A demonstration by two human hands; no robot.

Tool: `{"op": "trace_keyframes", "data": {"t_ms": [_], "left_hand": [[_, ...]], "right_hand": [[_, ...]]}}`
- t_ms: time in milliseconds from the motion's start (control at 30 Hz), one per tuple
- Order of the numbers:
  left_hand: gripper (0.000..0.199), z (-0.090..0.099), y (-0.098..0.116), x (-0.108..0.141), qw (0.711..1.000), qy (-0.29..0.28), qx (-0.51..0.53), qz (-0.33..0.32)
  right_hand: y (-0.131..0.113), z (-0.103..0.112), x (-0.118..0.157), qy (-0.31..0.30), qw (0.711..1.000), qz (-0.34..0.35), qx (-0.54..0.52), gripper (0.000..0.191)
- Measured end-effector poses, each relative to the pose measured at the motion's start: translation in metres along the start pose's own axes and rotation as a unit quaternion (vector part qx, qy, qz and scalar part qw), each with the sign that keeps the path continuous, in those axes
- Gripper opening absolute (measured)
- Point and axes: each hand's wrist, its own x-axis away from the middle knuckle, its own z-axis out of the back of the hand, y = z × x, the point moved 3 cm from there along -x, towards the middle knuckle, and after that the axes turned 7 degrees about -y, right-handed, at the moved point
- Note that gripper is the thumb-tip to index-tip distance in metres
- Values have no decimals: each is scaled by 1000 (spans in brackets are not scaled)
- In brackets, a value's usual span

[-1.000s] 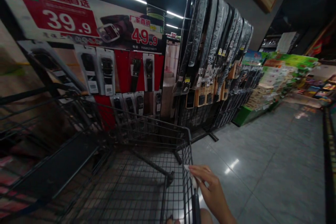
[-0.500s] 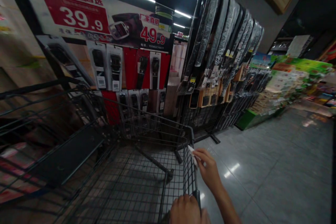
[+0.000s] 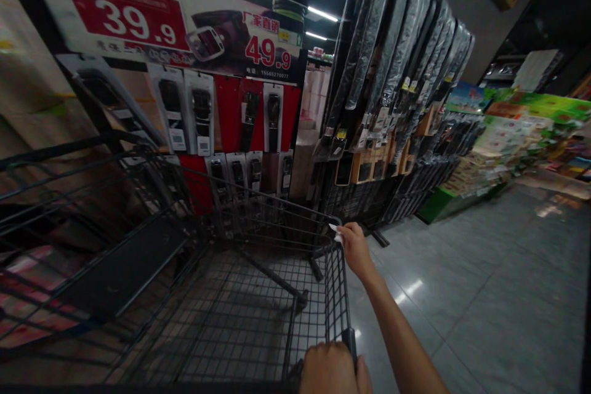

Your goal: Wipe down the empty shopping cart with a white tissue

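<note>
A dark wire shopping cart (image 3: pixel 258 194) fills the lower left of the view, its basket bare mesh on the near side. My right hand (image 3: pixel 354 249) is closed round a crumpled white tissue (image 3: pixel 338 235) at the cart's far right corner, where the tissue lies on or close to the top rail. Whether it presses on the rail I cannot tell. At the bottom, my left hand (image 3: pixel 329 369) is wrapped over the near right part of the cart, by a black plastic end piece (image 3: pixel 349 345). Its fingertips are hidden beneath.
Packaged belts (image 3: pixel 202 114) hang on a red-backed rack beyond the cart, under a price sign (image 3: pixel 138 21). Plastic-wrapped dark goods (image 3: pixel 397 43) hang to the right of it. Farther right stands a green-edged display (image 3: pixel 434 206) on grey floor tiles (image 3: pixel 484 295).
My right hand has moved up and away along the cart's right rail to its far corner, carrying the tissue. My left hand stays in place. The view has shifted slightly.
</note>
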Motion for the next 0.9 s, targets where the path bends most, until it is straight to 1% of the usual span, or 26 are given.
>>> {"op": "trace_keyframes", "data": {"t_ms": [100,300,467,533,600,667,733,833,900], "left_hand": [[38,1,0,-1,999,-40,2,-17],[39,13,4,4,998,-56,19,1],[41,17,5,6,994,-102,27,1],[41,16,5,7,994,-106,29,2],[40,16,4,8,994,-100,32,7],[41,15,4,8,996,-86,33,9],[41,15,4,8,997,-74,31,5],[41,14,5,8,997,-63,34,-4],[40,13,5,8,998,-59,38,-7]], "right_hand": [[-5,0,15,6,1000,6,-13,29],[-25,10,44,-14,999,7,-43,30],[-46,24,76,-63,994,17,-88,33],[-55,31,87,-88,992,23,-92,33],[-62,37,95,-107,991,33,-71,33],[-67,40,97,-114,992,43,-20,33],[-69,41,94,-106,992,49,43,31],[-66,38,81,-95,988,43,118,29],[-61,34,71,-99,983,33,150,32]]}}
